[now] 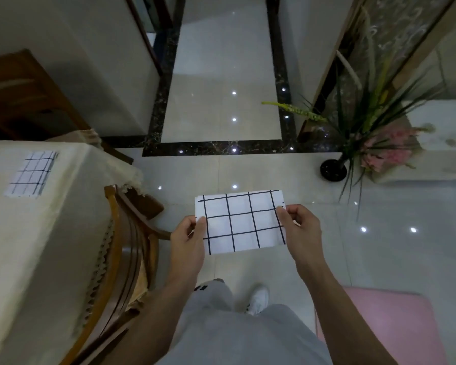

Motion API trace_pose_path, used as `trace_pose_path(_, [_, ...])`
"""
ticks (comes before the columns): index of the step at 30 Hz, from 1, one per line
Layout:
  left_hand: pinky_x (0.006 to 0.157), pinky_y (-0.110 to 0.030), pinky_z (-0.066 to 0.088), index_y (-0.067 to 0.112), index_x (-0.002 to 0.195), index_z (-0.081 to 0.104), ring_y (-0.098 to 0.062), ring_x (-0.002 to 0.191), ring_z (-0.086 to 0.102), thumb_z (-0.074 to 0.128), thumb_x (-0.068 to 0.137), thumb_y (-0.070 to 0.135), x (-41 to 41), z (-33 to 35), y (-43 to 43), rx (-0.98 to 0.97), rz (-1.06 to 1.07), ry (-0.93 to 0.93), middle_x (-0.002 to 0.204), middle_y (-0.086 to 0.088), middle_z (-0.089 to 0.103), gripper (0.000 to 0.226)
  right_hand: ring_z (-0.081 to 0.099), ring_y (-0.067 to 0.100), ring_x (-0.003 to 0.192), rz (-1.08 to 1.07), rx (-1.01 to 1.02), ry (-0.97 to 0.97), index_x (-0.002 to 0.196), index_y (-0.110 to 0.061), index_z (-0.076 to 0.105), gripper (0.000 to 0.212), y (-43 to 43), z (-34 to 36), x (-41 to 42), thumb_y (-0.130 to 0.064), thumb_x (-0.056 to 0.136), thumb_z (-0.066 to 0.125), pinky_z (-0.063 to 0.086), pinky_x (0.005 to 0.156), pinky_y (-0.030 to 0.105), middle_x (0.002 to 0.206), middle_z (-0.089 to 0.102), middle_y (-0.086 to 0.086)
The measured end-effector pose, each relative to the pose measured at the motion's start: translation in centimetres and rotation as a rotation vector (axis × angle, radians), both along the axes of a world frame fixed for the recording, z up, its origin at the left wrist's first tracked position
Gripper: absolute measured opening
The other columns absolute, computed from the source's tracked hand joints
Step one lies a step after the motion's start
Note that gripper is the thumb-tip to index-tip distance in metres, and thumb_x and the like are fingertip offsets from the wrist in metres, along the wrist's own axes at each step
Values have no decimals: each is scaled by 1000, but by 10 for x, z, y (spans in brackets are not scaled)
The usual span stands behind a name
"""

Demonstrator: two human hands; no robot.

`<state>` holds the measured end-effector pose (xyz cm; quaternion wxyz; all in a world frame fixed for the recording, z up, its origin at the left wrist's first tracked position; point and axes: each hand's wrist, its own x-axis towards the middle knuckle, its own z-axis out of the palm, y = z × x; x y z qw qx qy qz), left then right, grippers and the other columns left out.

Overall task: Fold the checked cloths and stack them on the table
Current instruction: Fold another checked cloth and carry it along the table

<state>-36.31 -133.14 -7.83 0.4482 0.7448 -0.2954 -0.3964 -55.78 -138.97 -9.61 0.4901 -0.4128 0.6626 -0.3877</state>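
Note:
A folded white cloth with black checks [241,222] is held flat in the air above the tiled floor, in front of my body. My left hand [188,239] pinches its left edge between thumb and fingers. My right hand [300,227] pinches its right edge the same way. On the table [24,246] to the left, covered in cream fabric, lies another folded checked cloth [32,173], well away from both hands.
A wooden chair [127,246] stands tucked against the table's right side. A black vase with green and pink plants [333,168] stands on the floor at the right. A pink surface [395,325] sits at lower right. My legs and a white shoe show below.

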Motion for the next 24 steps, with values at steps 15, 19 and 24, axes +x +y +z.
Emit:
trace_pose_path(15, [70, -37, 48, 7, 88, 64, -19, 76, 56, 53, 102, 23, 96, -17, -114, -74, 394, 20, 92, -23, 62, 24, 62, 9, 84, 402, -28, 90, 94, -20, 68, 11, -185, -9, 133, -29, 97, 63, 44, 70, 18, 88, 68, -3])
trace_pose_path(19, [78, -61, 55, 21, 84, 64, -43, 88, 61, 53, 102, 30, 141, -22, -154, -85, 499, 32, 91, -23, 63, 23, 59, 4, 82, 508, -24, 101, 92, -20, 67, 9, -244, -6, 193, -26, 97, 64, 41, 67, 12, 87, 65, -5])
trace_pose_path(24, [73, -63, 54, 22, 83, 65, -42, 85, 63, 53, 101, 32, 193, -11, -190, -79, 683, 3, 89, -19, 65, 23, 59, 8, 79, 644, -36, 73, 90, -19, 68, 9, -296, 2, 273, -26, 95, 66, 44, 69, 16, 87, 67, 2])
